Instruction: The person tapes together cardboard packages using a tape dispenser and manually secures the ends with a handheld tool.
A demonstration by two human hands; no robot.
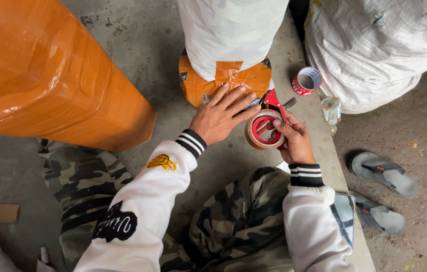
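While one left hand [222,115] lies flat, the right hand [294,141] grips one tape dispenser [266,126].

Soft, even daylight, moderately bright, no hard shadows. Glare streaks on the glossy orange wrapped bundle [47,70] at 10 o'clock. White sack [370,45] at 2 o'clock near clipping. Centre sharp; wide-angle stretch toward the edges.

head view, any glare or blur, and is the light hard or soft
Head view: soft, even light, only faint shadows under the left hand and tape dispenser; broad glare streaks on the glossy orange wrapped bundle; hands and tape sharp; the white sack looks slightly overexposed; edges bend a little.
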